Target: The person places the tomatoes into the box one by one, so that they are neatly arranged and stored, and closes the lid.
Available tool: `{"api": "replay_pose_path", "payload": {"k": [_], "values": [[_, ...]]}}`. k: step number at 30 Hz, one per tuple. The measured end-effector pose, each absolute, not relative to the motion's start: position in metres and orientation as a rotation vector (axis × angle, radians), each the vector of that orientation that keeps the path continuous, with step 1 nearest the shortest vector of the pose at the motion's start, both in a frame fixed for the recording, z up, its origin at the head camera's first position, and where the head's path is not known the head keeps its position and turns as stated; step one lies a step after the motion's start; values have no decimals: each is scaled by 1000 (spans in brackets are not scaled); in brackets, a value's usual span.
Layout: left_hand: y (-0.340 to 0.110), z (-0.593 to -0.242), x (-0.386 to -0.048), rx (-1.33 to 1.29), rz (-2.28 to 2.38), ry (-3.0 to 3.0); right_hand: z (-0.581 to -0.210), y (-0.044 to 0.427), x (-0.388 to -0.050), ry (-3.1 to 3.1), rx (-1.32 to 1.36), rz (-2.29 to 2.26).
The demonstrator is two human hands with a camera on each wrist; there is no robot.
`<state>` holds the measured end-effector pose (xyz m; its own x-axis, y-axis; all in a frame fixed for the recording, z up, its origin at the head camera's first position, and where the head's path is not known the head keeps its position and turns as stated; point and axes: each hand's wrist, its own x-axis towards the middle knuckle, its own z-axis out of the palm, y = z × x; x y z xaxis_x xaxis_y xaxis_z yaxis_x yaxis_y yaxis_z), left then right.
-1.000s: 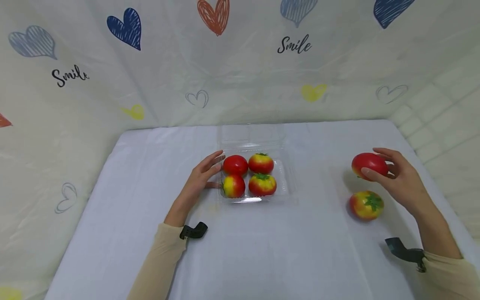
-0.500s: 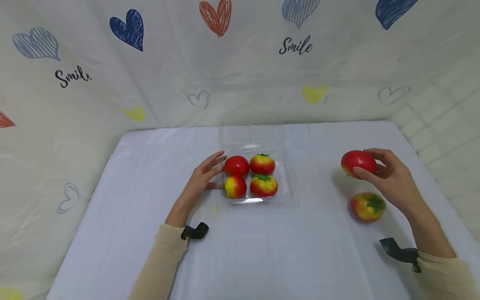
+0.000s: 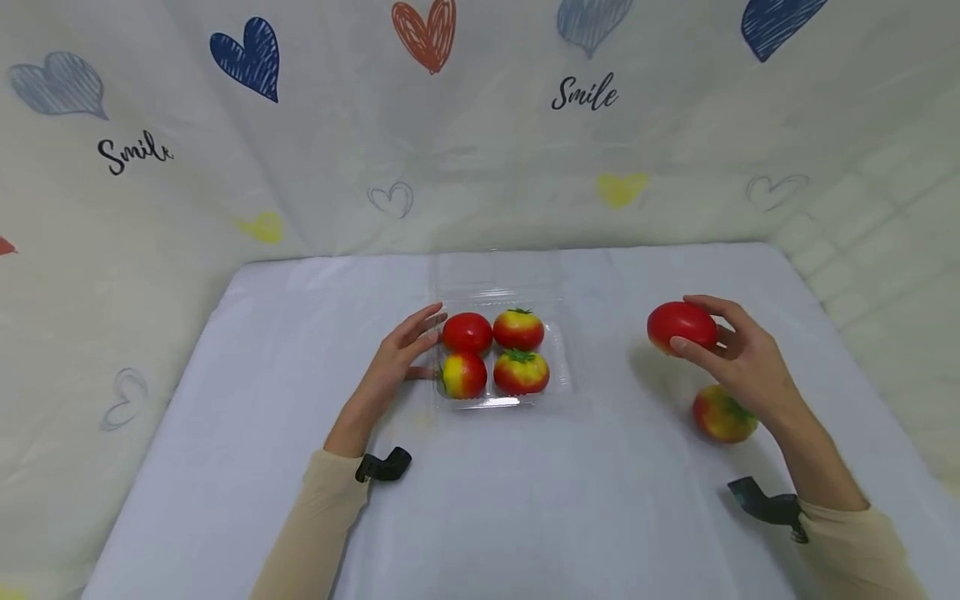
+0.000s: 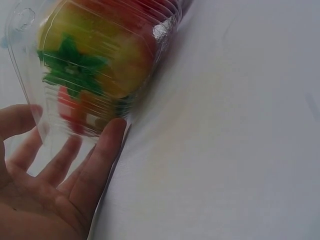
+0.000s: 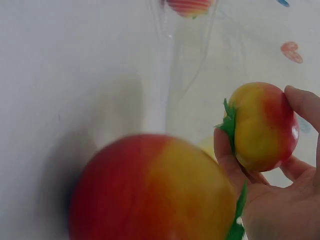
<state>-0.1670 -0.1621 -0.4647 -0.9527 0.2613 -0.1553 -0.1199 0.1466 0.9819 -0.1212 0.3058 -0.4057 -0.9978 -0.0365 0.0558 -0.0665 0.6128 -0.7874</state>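
My right hand (image 3: pixel 738 354) grips a tomato (image 3: pixel 681 326) between thumb and fingers, raised above the cloth, its red side showing. In the right wrist view that tomato (image 5: pixel 262 125) shows yellow and red with a green leafy top. Below the hand, another tomato (image 3: pixel 724 414) lies on the table, partly covered by the hand and wrist; it looms large in the right wrist view (image 5: pixel 155 195). My left hand (image 3: pixel 390 358) has its fingers spread against the left side of a clear plastic clamshell box (image 3: pixel 558 367). Several tomatoes (image 3: pixel 521 372) sit in the box, two by two.
The box's clear lid (image 3: pixel 495 271) is folded back toward the far edge of the table. A white cloth (image 3: pixel 525 500) covers the table. Behind it hangs a pale curtain (image 3: pixel 487 133) printed with hearts and lettering. Each wrist carries a black camera mount (image 3: pixel 384 465).
My right hand has moved left toward the box with the tomato in its grip, passing partly over the tomato on the table. My left hand has stayed at the box's side.
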Motion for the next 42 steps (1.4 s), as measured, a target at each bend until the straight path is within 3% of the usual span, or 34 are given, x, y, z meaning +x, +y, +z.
{"api": "replay_pose_path", "payload": {"k": [42], "values": [[-161,-469,-169,132,1878,2156,-397,220,-117,-2803,375,1500]]}}
